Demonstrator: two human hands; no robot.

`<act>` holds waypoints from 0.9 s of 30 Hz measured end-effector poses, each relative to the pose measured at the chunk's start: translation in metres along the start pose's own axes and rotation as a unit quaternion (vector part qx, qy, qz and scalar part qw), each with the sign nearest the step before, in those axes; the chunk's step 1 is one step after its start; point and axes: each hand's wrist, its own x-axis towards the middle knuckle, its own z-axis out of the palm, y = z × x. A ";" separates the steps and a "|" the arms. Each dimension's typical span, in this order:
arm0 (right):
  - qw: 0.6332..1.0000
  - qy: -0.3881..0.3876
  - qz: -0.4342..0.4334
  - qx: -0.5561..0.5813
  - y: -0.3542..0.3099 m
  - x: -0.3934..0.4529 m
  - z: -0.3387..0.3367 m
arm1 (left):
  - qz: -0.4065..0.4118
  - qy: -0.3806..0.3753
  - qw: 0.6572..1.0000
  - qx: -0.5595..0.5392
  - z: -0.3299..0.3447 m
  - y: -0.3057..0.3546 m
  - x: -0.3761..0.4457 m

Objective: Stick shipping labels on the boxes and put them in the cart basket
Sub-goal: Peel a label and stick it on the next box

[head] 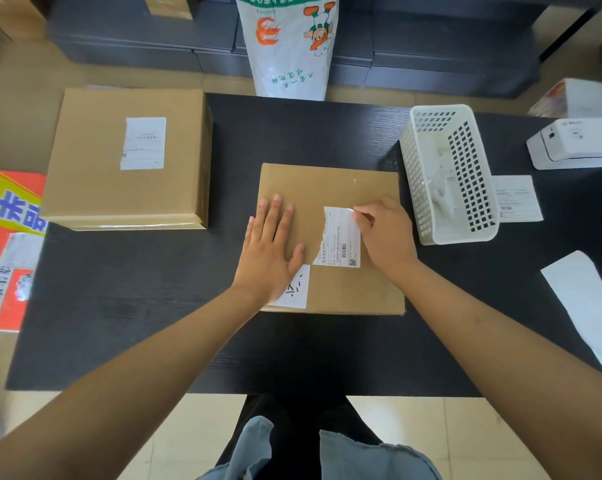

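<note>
A flat cardboard box lies in the middle of the black table. On its top sits a torn white shipping label with a barcode. My right hand pinches the label's far right corner with curled fingers. My left hand presses flat on the box with straight fingers, partly covering a second small white sticker. A larger cardboard box with a label stuck on it stands at the table's far left.
A white perforated basket with paper scraps stands right of the box. Beside it lies a loose label, and farther back a white label printer. A backing strip lies at the right edge. A printed bag stands behind; a red-yellow carton left.
</note>
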 end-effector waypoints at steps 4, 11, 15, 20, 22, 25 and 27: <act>0.997 0.000 -0.032 -0.070 -0.007 0.001 0.001 | -0.013 -0.009 1.000 -0.020 0.000 0.000 0.001; 0.996 -0.025 -0.070 -0.043 -0.006 -0.010 0.001 | -0.022 -0.019 0.999 -0.027 0.001 -0.001 0.001; 0.997 -0.038 -0.063 0.001 -0.009 -0.015 0.001 | -0.018 -0.018 1.000 -0.012 0.003 0.002 0.001; 0.995 -0.080 -0.049 0.014 -0.010 -0.021 -0.005 | 0.006 -0.026 1.000 0.005 0.004 0.001 0.002; 0.993 -0.106 -0.043 0.010 -0.009 -0.025 -0.008 | 0.008 -0.028 0.999 0.013 0.006 0.002 0.002; 0.990 -0.132 -0.028 0.048 -0.014 -0.037 -0.011 | -0.012 -0.024 1.000 0.008 0.007 0.003 0.004; 0.989 -0.123 -0.019 0.076 -0.017 -0.045 -0.015 | -0.023 -0.024 0.999 0.004 0.007 0.005 0.005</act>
